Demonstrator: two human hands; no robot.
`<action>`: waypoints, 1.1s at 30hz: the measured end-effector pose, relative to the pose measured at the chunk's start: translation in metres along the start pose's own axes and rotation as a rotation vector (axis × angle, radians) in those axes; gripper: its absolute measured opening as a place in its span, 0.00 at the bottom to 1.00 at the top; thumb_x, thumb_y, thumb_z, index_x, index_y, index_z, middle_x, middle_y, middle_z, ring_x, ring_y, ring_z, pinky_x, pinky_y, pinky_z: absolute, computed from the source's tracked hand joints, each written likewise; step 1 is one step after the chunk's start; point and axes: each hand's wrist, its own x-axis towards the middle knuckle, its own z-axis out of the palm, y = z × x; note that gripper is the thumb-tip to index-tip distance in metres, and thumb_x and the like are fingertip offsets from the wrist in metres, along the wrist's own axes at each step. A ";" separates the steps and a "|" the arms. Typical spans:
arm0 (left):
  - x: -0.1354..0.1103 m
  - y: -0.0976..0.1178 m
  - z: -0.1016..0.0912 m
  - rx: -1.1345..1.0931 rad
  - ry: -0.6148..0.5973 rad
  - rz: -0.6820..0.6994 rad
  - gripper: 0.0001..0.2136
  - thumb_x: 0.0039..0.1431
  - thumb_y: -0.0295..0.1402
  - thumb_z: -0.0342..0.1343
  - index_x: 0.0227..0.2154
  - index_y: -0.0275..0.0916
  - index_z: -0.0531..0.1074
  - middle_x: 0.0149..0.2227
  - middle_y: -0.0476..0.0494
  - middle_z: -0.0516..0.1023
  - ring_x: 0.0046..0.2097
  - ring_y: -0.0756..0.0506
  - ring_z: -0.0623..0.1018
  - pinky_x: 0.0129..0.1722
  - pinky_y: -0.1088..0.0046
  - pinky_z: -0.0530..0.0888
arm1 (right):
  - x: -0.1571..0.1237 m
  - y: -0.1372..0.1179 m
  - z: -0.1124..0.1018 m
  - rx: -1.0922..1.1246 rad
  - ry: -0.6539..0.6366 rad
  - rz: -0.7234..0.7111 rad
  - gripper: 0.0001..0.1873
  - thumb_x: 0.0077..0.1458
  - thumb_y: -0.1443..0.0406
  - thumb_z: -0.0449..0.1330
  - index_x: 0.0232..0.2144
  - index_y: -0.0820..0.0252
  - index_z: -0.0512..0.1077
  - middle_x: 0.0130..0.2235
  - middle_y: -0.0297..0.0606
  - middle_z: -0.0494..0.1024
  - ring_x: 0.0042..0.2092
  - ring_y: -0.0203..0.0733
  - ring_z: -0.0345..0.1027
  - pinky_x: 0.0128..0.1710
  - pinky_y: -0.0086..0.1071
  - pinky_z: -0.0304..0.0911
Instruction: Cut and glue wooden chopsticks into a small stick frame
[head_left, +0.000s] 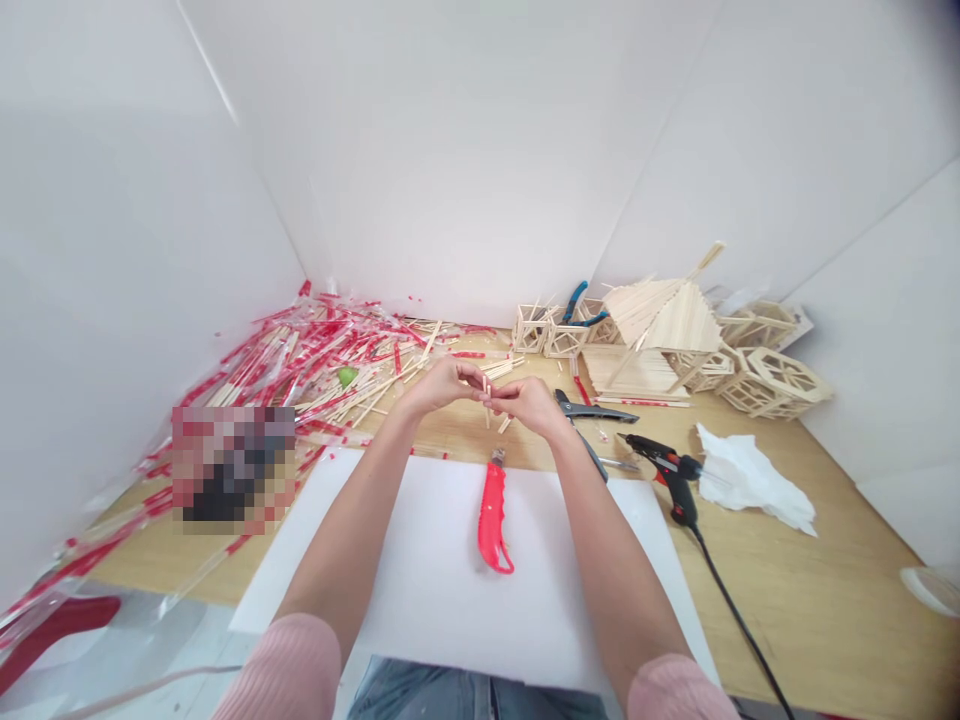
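My left hand point(454, 383) and my right hand point(526, 402) meet above the far edge of the white board point(427, 580). Between their fingertips are short, thin wooden sticks point(487, 412), held roughly upright; how many each hand grips is hard to make out. Both hands are closed in a pinch. Below them on the board lies a red-handled tool point(493, 515), its metal end pointing away from me. To the right of my right hand rest dark-handled cutters point(596, 411), partly hidden by my forearm.
Wooden sticks in red-and-clear wrappers point(300, 345) pile up at left, near a blurred-out dark object point(236, 470). At back right stand a wooden model house point(664, 320), lattice frames point(772, 382) and blue-handled pliers point(576, 300). A corded glue gun point(671, 475) lies beside white tissue point(754, 475).
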 end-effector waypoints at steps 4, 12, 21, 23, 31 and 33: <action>0.002 -0.004 0.002 0.040 -0.043 0.050 0.07 0.43 0.34 0.61 0.25 0.35 0.77 0.30 0.44 0.78 0.36 0.47 0.75 0.41 0.69 0.69 | -0.002 -0.001 -0.003 -0.028 0.022 0.006 0.21 0.42 0.51 0.61 0.25 0.65 0.78 0.18 0.32 0.70 0.21 0.30 0.56 0.20 0.23 0.50; 0.004 -0.010 0.008 0.001 0.000 0.123 0.09 0.46 0.37 0.61 0.28 0.37 0.78 0.32 0.43 0.77 0.36 0.47 0.74 0.40 0.70 0.69 | -0.005 -0.004 -0.009 0.060 0.019 0.030 0.19 0.41 0.53 0.62 0.24 0.65 0.78 0.19 0.34 0.72 0.21 0.29 0.56 0.20 0.23 0.51; 0.007 -0.029 0.012 -0.088 0.006 0.133 0.11 0.46 0.37 0.61 0.29 0.35 0.78 0.32 0.42 0.77 0.36 0.46 0.74 0.41 0.69 0.68 | 0.002 0.012 -0.002 0.072 0.021 0.052 0.18 0.42 0.54 0.61 0.25 0.65 0.78 0.20 0.35 0.73 0.21 0.31 0.59 0.21 0.24 0.55; 0.009 -0.033 0.017 -0.101 -0.003 0.130 0.11 0.45 0.38 0.61 0.28 0.35 0.79 0.31 0.42 0.77 0.36 0.47 0.74 0.40 0.70 0.68 | 0.002 0.019 -0.002 0.011 0.019 0.053 0.18 0.42 0.54 0.61 0.22 0.64 0.78 0.18 0.33 0.71 0.20 0.31 0.58 0.20 0.24 0.54; 0.011 -0.036 0.031 -0.189 0.029 0.050 0.12 0.45 0.39 0.61 0.29 0.35 0.79 0.35 0.39 0.79 0.38 0.45 0.75 0.42 0.70 0.68 | 0.004 0.033 -0.001 -0.022 0.030 0.075 0.16 0.42 0.55 0.61 0.22 0.64 0.78 0.16 0.32 0.71 0.20 0.31 0.58 0.20 0.24 0.53; 0.011 -0.034 0.032 -0.246 0.033 -0.004 0.15 0.44 0.39 0.62 0.32 0.34 0.79 0.35 0.39 0.79 0.37 0.45 0.75 0.42 0.68 0.68 | 0.004 0.028 -0.003 0.038 0.034 0.076 0.16 0.42 0.56 0.61 0.22 0.65 0.78 0.18 0.34 0.72 0.20 0.31 0.59 0.21 0.25 0.54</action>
